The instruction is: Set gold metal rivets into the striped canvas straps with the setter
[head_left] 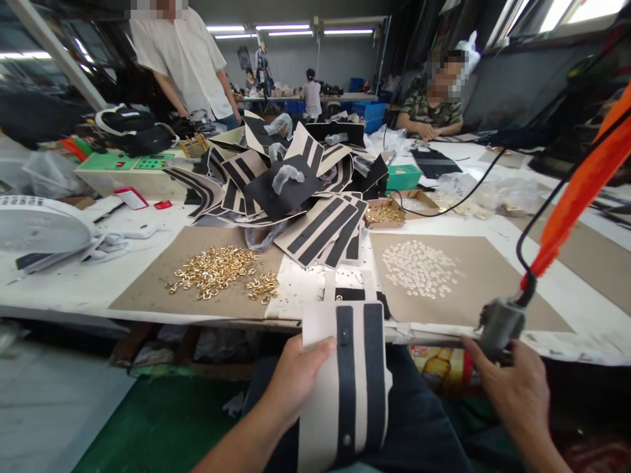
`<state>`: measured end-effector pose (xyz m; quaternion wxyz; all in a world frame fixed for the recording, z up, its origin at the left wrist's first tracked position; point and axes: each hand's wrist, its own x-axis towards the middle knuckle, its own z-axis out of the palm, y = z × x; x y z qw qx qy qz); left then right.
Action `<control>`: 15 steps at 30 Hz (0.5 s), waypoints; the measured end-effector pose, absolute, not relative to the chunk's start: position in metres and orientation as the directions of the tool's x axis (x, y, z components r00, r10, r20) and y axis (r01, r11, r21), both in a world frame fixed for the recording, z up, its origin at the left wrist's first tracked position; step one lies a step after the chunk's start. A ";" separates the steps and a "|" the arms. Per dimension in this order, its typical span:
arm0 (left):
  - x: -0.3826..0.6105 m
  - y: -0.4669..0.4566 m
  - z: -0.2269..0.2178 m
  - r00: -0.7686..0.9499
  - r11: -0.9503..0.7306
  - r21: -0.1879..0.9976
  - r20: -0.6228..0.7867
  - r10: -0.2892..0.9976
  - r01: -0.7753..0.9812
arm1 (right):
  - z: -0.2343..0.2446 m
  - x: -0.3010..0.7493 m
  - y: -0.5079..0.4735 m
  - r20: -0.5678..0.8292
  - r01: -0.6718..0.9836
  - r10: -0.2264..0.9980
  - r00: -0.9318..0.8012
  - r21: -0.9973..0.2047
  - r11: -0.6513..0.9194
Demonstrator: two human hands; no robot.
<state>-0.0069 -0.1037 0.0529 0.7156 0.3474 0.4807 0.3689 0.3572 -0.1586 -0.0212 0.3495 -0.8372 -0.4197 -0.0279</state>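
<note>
My left hand (300, 374) is closed on the edge of a beige panel with two black stripes (361, 381), its thumb lying on top. The panel stands upright over my lap, against the table edge. A small round metal piece (347, 440) sits low on one black stripe. At the right, my right hand (522, 394) is around the lower end of a grey hand tool (500, 328) that hangs from a black cable and an orange sleeve (576, 203). The far fingers and the tool's tip are hidden.
Gold metal fittings (217, 269) lie on a brown sheet at left. Clear discs (419, 266) cover another sheet. Behind them is a heap of striped panels (286, 177) and a cardboard box of gold parts (384, 213). A white fan (44, 226) stands left. Other people are beyond the table.
</note>
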 end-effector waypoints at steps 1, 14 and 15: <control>-0.007 -0.105 0.054 0.256 0.481 0.856 -0.430 0.866 -0.191 | -0.025 0.360 -0.155 0.357 0.740 0.684 0.636 -0.534 -0.410; 0.008 -0.115 0.061 0.189 0.513 0.826 -0.479 0.857 -0.234 | 0.110 0.214 -0.111 0.203 -0.451 0.916 0.347 -0.820 0.352; 0.009 -0.116 0.062 0.179 0.514 0.825 -0.483 0.857 -0.235 | 0.116 0.203 -0.107 0.212 -0.485 0.922 0.324 -0.800 0.354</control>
